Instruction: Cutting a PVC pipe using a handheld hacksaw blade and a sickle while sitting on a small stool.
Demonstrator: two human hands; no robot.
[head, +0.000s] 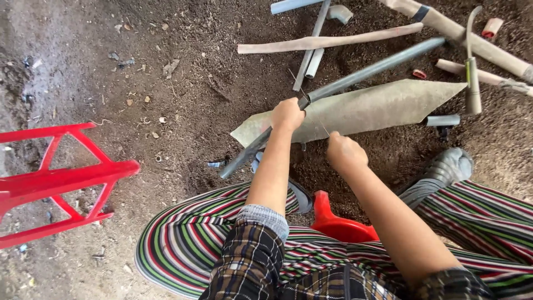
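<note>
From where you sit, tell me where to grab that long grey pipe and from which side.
Grip the long grey pipe near its middle, next to where the left hand already clasps it, coming from above. It lies slanted across the flat pointed sheet, so that stretch is raised and bare. Its far end is crowded by scrap tubes.

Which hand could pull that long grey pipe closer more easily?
Probably the left hand. It is already wrapped around the long grey pipe. The right hand sits beside it, closed, off the pipe.
</note>
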